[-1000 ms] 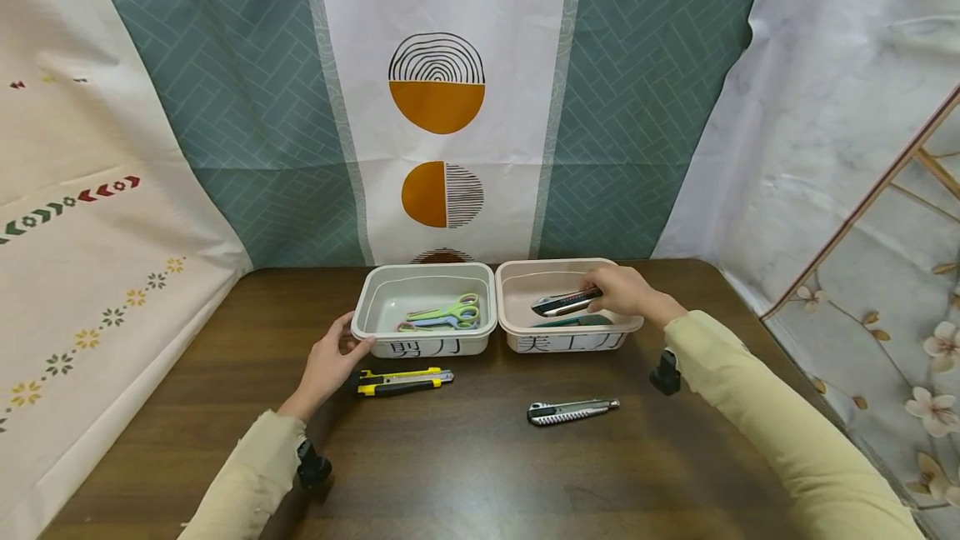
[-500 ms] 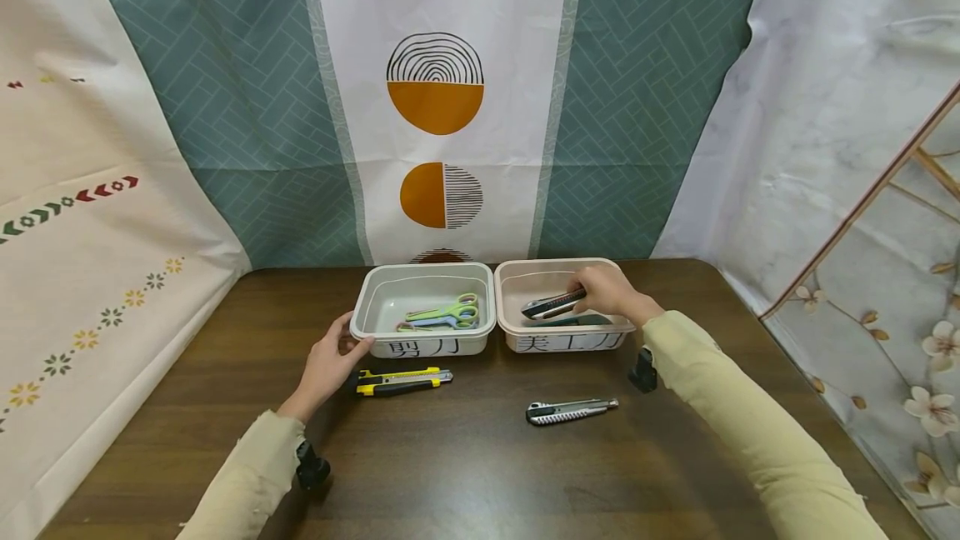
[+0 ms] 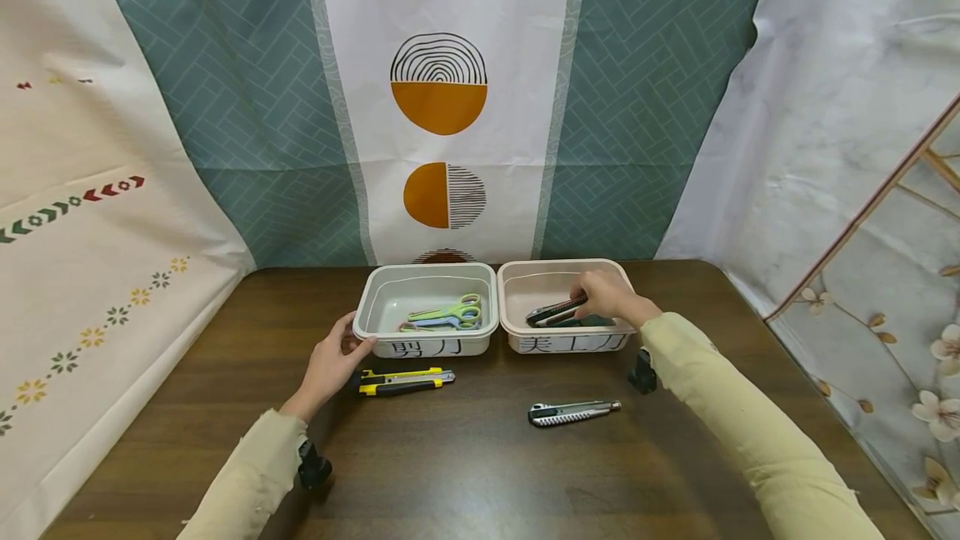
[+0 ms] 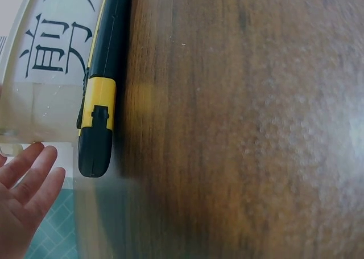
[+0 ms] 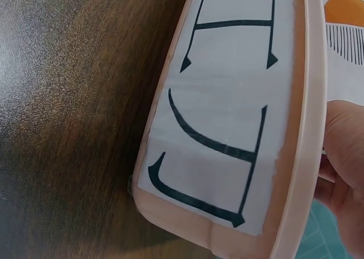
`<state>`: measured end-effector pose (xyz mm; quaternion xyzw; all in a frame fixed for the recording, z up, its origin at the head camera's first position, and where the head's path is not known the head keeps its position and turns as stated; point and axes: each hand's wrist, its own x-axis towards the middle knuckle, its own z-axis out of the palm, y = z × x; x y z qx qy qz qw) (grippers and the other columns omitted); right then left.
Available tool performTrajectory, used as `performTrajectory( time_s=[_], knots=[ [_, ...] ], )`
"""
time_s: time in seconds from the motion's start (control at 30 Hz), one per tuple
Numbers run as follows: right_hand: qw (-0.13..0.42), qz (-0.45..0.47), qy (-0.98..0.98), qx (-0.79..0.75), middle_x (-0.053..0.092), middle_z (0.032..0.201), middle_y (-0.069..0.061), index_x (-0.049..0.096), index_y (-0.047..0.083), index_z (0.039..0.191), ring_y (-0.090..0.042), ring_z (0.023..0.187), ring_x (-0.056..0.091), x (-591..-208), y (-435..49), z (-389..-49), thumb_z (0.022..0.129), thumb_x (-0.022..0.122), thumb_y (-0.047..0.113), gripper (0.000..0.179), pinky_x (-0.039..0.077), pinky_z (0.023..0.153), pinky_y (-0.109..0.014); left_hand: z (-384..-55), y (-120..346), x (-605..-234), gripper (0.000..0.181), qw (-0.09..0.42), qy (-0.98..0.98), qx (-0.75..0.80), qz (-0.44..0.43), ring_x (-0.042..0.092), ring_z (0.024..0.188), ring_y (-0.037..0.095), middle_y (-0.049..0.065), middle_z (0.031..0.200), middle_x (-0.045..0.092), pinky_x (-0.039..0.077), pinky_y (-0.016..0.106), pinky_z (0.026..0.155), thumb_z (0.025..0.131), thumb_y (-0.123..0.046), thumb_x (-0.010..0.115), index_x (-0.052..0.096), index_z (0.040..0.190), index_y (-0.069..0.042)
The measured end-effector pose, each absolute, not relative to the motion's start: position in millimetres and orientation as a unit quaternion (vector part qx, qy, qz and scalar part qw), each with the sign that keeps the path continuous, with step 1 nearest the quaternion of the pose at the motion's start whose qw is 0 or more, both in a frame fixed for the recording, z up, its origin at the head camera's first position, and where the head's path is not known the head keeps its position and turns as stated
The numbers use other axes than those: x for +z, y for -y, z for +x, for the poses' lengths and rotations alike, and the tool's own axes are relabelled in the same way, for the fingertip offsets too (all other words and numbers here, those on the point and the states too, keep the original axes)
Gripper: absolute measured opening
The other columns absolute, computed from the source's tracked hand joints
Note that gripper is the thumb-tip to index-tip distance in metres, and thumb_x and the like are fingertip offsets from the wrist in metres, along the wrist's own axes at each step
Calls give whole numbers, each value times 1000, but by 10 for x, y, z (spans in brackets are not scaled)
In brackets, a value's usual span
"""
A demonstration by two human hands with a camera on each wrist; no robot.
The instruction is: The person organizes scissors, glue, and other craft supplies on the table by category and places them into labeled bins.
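Observation:
My right hand (image 3: 606, 294) grips a black-and-red utility knife (image 3: 551, 313) inside the pink bin (image 3: 525, 275). A dark green utility knife (image 3: 596, 322) lies under it, partly hidden. In the right wrist view, the bin's labelled front wall hides most of the right hand's fingers. At the front left corner of the pale grey bin (image 3: 382, 348), my left hand (image 3: 327, 367) touches the rim, its visible fingers fairly straight in the left wrist view. Green scissors (image 3: 453, 311) lie in this bin on a blue pair.
Two yellow-and-black utility knives (image 3: 402, 387) lie in front of the grey bin. A silver utility knife (image 3: 573, 412) lies nearer on the brown table (image 3: 465, 465). The bins stand side by side at the table's back edge, before a hanging patterned cloth (image 3: 262, 107).
My right hand has moved left within the pink bin and lowered the black-and-red utility knife towards the green one. My left hand has stayed at the grey bin's corner.

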<state>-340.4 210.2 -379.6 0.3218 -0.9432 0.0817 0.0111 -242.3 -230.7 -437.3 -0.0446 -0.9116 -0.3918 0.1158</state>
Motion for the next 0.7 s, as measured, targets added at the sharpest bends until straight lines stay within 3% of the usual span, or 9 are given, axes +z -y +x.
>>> performTrajectory(
  time_s=[0.7],
  knots=[
    [-2,337,932,131,68,78,-4,71,3,85,-15,67,61,-3842,-2132,-3477,68,79,16,23,49,63,-31,-2418,2282,-4350,60,114,913,-389,-37,58,90,27,21,110,59,44,33,70,87,-32,60,36,133,-1]
  ],
)
